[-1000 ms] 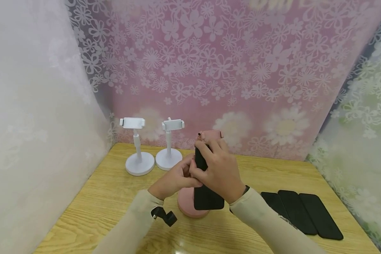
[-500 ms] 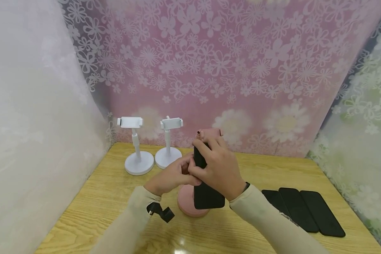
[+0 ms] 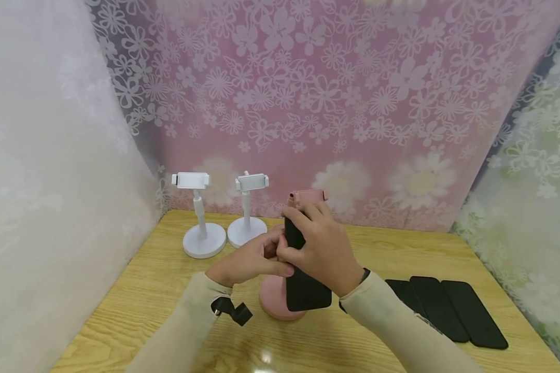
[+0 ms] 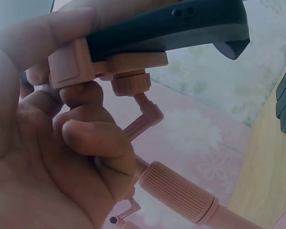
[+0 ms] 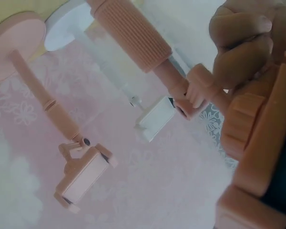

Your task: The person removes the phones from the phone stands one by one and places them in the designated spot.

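In the head view my right hand [image 3: 324, 248] grips a black smartphone [image 3: 308, 290], fingers over its upper part and thumb on its left edge. My left hand [image 3: 254, 259] reaches in from the left, its thumb lying along the phone's edge. Under the phone is a pink phone stand, whose round base [image 3: 280, 300] shows on the table. The left wrist view has the phone [image 4: 171, 28] lying against the stand's clamp [image 4: 71, 64], with my left fingers [image 4: 90, 136] curled around the clamp's end. A ribbed collar [image 4: 178, 191] sits on its pole.
Two white phone stands [image 3: 204, 241] [image 3: 247, 230] are at the back left. A second pink stand [image 3: 309, 197] rises behind my right hand; its holder [image 5: 86, 179] shows in the right wrist view. Several black phones [image 3: 473, 313] lie side by side at the right.
My left wrist has shifted slightly left. The phone's lower end has dropped a little in the last half second. Both hands keep their grips.
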### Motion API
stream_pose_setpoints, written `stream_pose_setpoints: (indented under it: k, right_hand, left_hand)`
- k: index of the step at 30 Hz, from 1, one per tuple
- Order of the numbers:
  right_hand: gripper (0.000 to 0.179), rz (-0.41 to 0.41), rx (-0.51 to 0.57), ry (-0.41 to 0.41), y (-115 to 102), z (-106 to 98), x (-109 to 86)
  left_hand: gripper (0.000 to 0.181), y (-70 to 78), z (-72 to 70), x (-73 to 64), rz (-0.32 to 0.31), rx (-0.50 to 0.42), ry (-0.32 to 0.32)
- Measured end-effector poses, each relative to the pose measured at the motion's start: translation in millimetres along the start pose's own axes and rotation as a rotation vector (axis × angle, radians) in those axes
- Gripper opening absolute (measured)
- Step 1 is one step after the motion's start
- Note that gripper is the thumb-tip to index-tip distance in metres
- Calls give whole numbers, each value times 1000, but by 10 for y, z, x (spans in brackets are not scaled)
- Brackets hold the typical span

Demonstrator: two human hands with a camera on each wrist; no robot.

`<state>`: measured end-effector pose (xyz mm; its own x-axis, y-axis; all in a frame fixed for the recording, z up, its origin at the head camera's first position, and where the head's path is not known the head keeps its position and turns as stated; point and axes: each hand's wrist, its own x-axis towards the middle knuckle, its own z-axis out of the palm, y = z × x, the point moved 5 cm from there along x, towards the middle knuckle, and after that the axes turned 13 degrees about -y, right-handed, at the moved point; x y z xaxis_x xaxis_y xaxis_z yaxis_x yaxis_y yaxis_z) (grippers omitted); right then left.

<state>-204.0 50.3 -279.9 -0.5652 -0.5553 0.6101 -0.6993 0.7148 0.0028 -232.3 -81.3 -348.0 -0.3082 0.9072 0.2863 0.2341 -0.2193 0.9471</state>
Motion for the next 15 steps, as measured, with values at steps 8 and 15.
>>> stream_pose_setpoints:
  k: [8, 15]
  right_hand:
    - [42, -10, 46, -5, 18, -4, -29]
    - [41, -21, 118, -3, 67, -15, -30]
  left_hand:
    - [23, -21, -13, 22, 56, 55, -54]
    - [24, -23, -38, 68, 44, 62, -61]
